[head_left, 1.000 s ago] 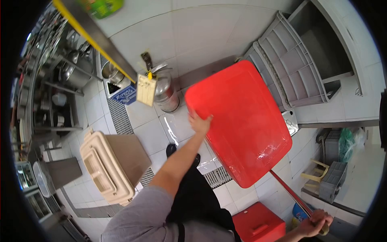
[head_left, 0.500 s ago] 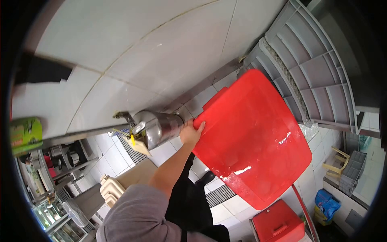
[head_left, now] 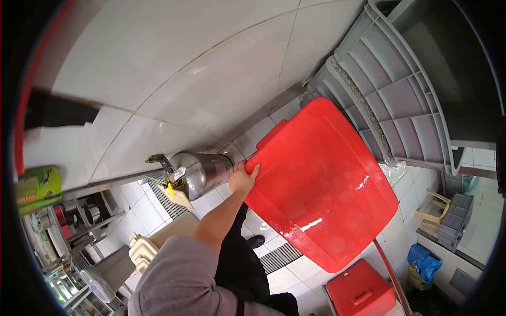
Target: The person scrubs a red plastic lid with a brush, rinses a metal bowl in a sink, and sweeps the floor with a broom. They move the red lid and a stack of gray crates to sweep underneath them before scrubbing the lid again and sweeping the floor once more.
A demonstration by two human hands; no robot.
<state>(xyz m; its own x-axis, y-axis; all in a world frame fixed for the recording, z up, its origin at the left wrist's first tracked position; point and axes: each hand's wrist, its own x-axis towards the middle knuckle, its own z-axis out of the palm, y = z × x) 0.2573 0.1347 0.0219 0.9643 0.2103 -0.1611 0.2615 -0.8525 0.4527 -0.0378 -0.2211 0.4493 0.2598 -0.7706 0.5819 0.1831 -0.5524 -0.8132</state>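
Observation:
My left hand (head_left: 243, 178) grips the left edge of a large red plastic lid (head_left: 321, 184), with the thumb lying on its upper face. The lid is tilted, has rounded corners and a small tab on its upper left edge, and shows wet, shiny streaks near the lower side. Just left of my hand stands a silver metal fire extinguisher (head_left: 197, 171) with a yellow tag, close to the tiled wall. Below the lid is a red box (head_left: 361, 289) with a handle slot. My right hand is out of sight.
Grey ribbed plastic panels (head_left: 387, 89) lean at the upper right. A white tiled wall (head_left: 184, 95) runs along the top. Beige containers (head_left: 142, 252) stand at lower left. A blue bag (head_left: 423, 260), a cream stool (head_left: 435, 208) and a grey crate (head_left: 454, 221) are at right.
The lid and my left hand have shifted slightly left in the view, along with most of the surroundings. My grip on the lid's edge looks the same.

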